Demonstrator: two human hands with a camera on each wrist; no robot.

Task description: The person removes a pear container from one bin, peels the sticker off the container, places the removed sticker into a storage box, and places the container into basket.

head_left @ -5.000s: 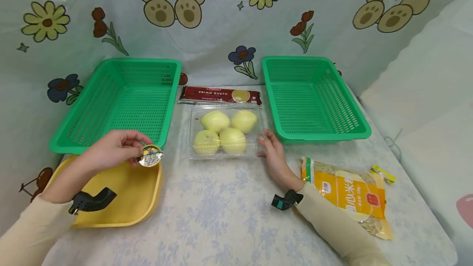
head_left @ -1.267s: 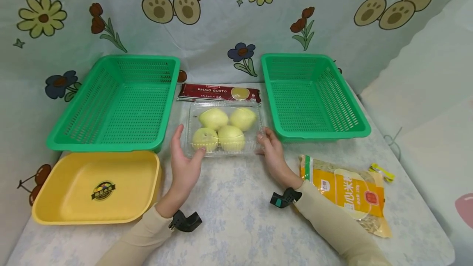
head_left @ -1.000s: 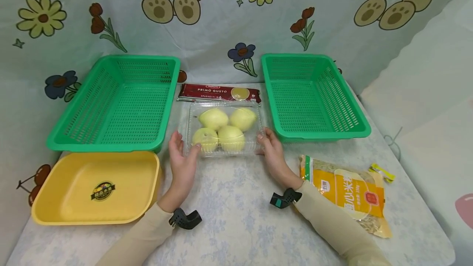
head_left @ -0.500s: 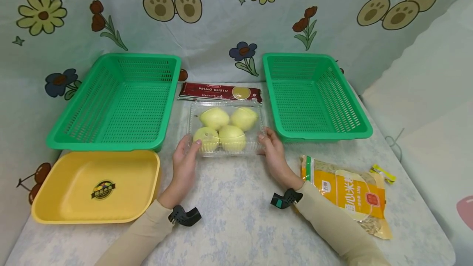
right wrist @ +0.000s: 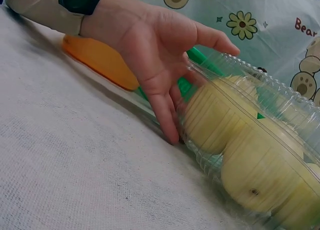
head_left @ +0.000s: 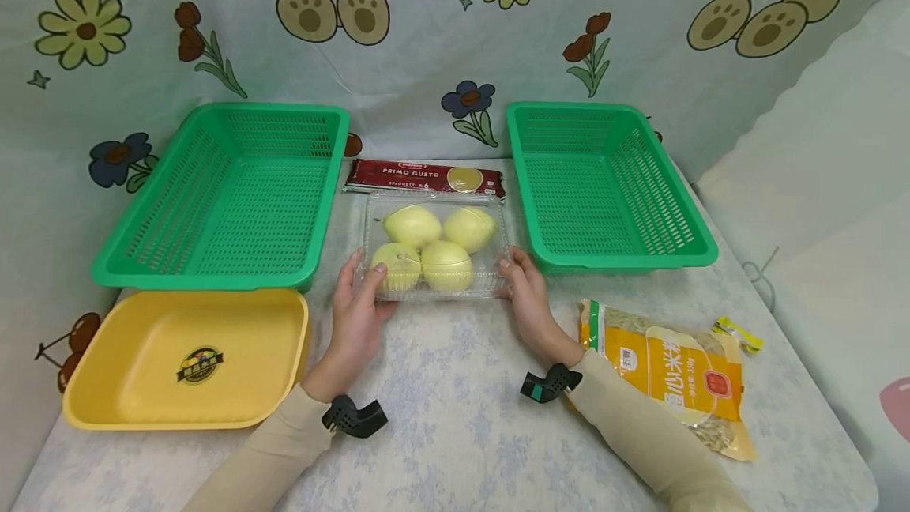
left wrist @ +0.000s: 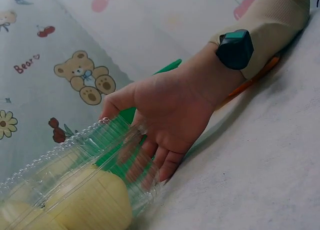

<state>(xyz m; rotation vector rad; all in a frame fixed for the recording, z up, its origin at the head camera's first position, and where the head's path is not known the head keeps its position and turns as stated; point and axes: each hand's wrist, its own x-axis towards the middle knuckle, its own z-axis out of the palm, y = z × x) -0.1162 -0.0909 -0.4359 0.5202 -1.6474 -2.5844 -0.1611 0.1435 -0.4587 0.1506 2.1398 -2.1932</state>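
A clear plastic clamshell box holds several yellow-green pears in the middle of the table. At its front left corner my left hand grips the box, thumb over the top edge and a fingertip showing below the front. My right hand holds the opposite side. The left wrist view looks across at the right hand, its fingers partly seen through the plastic. From the right wrist, the left hand shows with its thumb on the lid's rim. Whether the box is off the table, I cannot tell.
A red spaghetti pack lies right behind the box. Green baskets stand left and right. A yellow tray with a label inside sits front left. At right lie an orange noodle bag and a small yellow packet.
My left hand let go of a round label, now in the yellow tray, then came to the box's left side and took hold. My right hand has stayed at the right side.
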